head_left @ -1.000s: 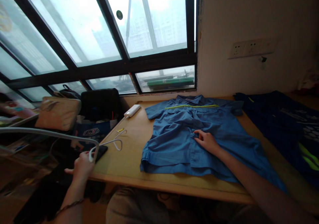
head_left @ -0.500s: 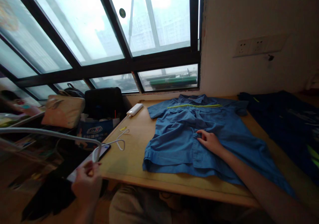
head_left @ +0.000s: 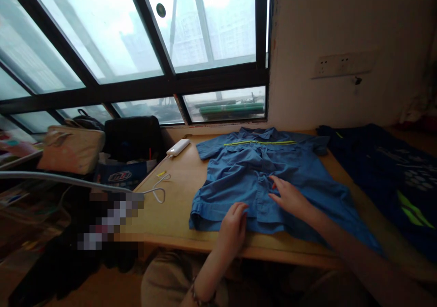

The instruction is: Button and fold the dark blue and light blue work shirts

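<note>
A blue short-sleeved work shirt (head_left: 246, 170) with a yellow-green stripe across the chest lies spread flat on the wooden table (head_left: 177, 207), its collar toward the window. My left hand (head_left: 234, 223) rests on the shirt's near hem, fingers curled down onto the cloth and gripping nothing. My right hand (head_left: 290, 197) lies flat and open on the shirt's middle, near the button placket.
A dark blue garment (head_left: 385, 166) with green marks lies on the table to the right. A white power bank (head_left: 177, 147) and its looped white cable (head_left: 157, 191) sit at the table's left. Bags (head_left: 70, 150) stand beyond the left edge, under the window.
My left hand has left the phone at the table's left corner and moved right onto the shirt's near hem. My right hand has stayed on the shirt's middle.
</note>
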`<state>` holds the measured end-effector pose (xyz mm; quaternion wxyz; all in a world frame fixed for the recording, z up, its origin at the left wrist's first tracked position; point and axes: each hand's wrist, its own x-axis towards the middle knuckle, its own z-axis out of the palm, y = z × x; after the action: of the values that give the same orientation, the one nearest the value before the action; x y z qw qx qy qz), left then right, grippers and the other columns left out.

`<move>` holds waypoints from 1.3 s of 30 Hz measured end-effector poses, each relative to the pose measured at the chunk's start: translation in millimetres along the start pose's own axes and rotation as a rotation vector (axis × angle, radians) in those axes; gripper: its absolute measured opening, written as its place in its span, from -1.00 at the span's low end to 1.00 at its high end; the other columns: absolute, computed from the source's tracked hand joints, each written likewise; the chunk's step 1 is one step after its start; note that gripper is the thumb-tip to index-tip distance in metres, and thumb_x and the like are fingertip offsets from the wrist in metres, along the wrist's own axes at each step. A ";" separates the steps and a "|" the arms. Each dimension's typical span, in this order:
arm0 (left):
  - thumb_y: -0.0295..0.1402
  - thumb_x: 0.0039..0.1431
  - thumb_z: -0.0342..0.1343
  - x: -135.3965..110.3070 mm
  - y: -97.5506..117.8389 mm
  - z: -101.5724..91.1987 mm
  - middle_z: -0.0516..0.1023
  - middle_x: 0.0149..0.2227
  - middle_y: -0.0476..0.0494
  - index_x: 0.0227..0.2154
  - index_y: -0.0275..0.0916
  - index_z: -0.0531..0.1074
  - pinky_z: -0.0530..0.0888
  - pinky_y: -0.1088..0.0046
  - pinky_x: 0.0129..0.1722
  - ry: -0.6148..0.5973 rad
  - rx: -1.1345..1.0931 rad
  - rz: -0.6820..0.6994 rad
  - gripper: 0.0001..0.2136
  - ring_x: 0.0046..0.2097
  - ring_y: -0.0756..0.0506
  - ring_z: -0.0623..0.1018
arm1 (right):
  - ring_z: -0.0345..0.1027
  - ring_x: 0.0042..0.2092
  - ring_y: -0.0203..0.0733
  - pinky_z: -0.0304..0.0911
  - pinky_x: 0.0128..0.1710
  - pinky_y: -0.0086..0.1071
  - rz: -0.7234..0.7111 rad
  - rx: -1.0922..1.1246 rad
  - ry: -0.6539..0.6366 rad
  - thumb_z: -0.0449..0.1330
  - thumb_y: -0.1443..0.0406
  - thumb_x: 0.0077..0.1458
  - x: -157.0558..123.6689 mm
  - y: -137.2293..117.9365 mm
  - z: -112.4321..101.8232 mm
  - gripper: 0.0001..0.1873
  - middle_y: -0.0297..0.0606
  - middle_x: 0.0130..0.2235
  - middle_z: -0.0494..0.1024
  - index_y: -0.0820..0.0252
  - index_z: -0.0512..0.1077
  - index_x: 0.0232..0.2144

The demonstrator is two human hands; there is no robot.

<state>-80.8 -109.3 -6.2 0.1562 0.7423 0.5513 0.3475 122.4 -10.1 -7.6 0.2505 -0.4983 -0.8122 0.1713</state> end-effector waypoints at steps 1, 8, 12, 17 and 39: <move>-0.49 0.16 -0.22 6.5 -4.5 5.5 0.37 -0.04 -0.26 -0.07 -0.24 0.27 0.34 0.25 0.01 -0.023 0.011 0.012 -0.69 0.01 -0.11 0.36 | 0.27 -0.10 -0.04 0.17 -0.12 -0.22 -0.015 -0.060 0.026 0.11 0.22 0.00 -13.5 -4.3 1.5 -0.45 -0.07 -0.11 0.40 0.20 0.18 0.07; -0.61 0.08 -0.27 38.4 -38.6 24.8 0.08 0.18 -0.33 0.11 -0.37 0.08 0.17 0.22 0.16 -0.206 0.181 0.140 -0.52 0.20 -0.11 0.11 | -0.19 0.19 0.22 -0.18 0.06 0.18 -0.029 -0.284 -0.053 -0.02 -0.09 0.00 -47.9 24.8 5.2 -0.31 -0.22 0.19 0.08 -0.01 0.08 0.15; -0.62 0.05 -0.24 78.7 -43.1 20.0 0.11 0.17 -0.33 0.08 -0.37 0.13 0.17 0.30 0.15 -0.299 0.250 0.185 -0.52 0.18 -0.10 0.15 | -0.18 0.20 0.14 -0.19 0.09 0.10 -0.113 -0.243 -0.129 0.00 -0.08 0.00 -7.6 63.6 -12.5 -0.32 -0.24 0.18 0.11 -0.01 0.11 0.13; -0.65 -0.01 -0.16 135.2 -36.9 25.6 0.37 -0.08 -0.35 -0.18 -0.36 0.36 0.30 0.34 -0.01 -0.309 0.386 0.099 -0.65 -0.01 -0.14 0.36 | -0.05 0.13 0.12 -0.10 0.06 0.05 -0.086 -0.229 -0.046 0.12 -0.07 -0.10 29.9 59.2 -15.4 -0.31 -0.14 0.11 0.22 0.09 0.25 0.05; -0.40 0.07 0.03 133.4 -29.5 58.2 0.38 -0.23 -0.15 -0.07 -0.20 0.36 0.34 0.44 -0.21 -0.132 0.187 0.188 -0.68 -0.21 -0.07 0.39 | 0.34 -0.38 -0.27 0.24 -0.34 -0.44 0.017 0.419 -0.006 0.10 0.34 -0.13 26.2 39.8 -10.7 -0.83 -0.31 -0.43 0.49 0.24 0.44 -0.42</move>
<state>-41.6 33.3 -19.8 0.0890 0.8231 0.4980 0.2579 147.4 31.4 -13.7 0.3448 -0.4415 -0.7554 0.3399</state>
